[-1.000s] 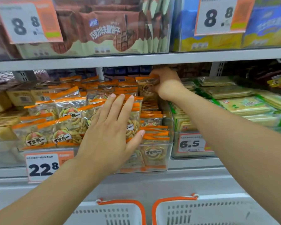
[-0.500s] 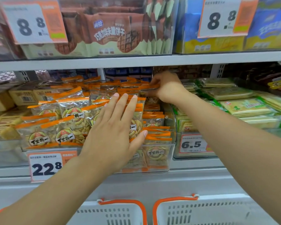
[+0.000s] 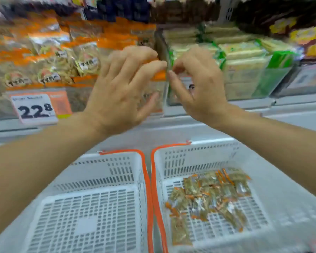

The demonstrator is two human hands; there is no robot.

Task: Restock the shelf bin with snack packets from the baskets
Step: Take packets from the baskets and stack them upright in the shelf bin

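The clear shelf bin (image 3: 78,96) holds several orange-topped snack packets (image 3: 49,73), all blurred. My left hand (image 3: 122,90) hovers in front of the bin's right end with its fingers spread and relaxed, holding nothing. Beside it, my right hand (image 3: 195,84) is at the bin's right wall, its fingers loosely curled, with nothing seen in them. Below stand two white baskets with orange rims. The left basket (image 3: 117,152) has nothing in it. In the right basket (image 3: 173,146) lie several snack packets (image 3: 208,196).
A price tag reading 22.8 (image 3: 35,108) hangs on the bin's front. To the right of the bin is another bin of green-edged cracker packs (image 3: 244,57). A grey ledge (image 3: 171,128) runs between the shelf and the baskets.
The view has tilted down, bringing both baskets into sight. My right hand has come back from the rear of the bin to its front right corner. My left hand has lifted off the packets.
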